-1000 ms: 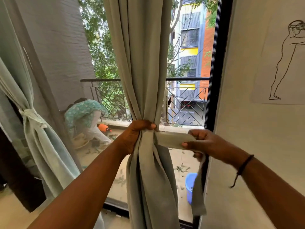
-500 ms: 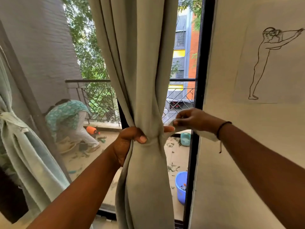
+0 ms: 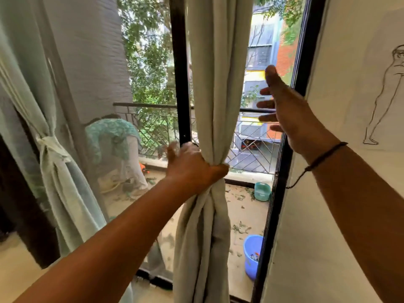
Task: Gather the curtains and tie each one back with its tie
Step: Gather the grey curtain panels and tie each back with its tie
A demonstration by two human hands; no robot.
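A beige curtain hangs in front of the balcony door, bunched into a narrow waist. My left hand is clamped around that waist from the left, thumb wrapped across the front. My right hand is up and to the right of the curtain, fingers spread, holding nothing. No tie shows on this curtain. At the far left a pale green curtain hangs gathered with a whitish tie knotted around it.
A black door frame runs along the white wall on the right, which bears a line drawing. Outside on the balcony a person bends down near a blue bucket and a green tub.
My right hand has let go of the tie strip it held, and has risen, opening its fingers. My left hand keeps its grip on the curtain's waist.
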